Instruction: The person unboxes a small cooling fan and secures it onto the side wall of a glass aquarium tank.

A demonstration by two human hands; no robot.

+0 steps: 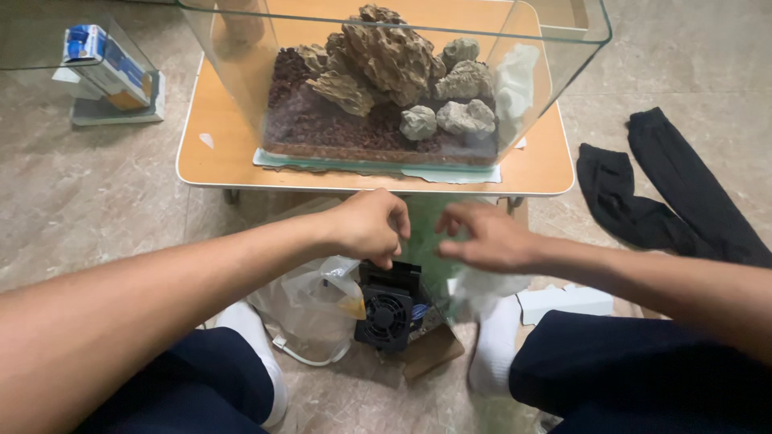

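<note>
My left hand (366, 227) and my right hand (486, 239) are close together in front of the low wooden table (217, 153), fingers pinched. Between them hangs a thin, see-through greenish sheet (426, 265), and each hand seems to grip one of its edges. Right under the hands, a small black fan (386, 315) lies on the floor between my knees. On the table stands a glass tank (555, 72) holding brown rocks (386, 56), grey stones (450, 119) and dark reddish gravel (322, 128).
A clear plastic bag (310, 299) and a white cable (305, 356) lie left of the fan, with cardboard (430, 354) and a white box (563, 301) to its right. Black socks (659, 193) lie on the tiled floor at right. A blue-and-white box (104, 64) sits far left.
</note>
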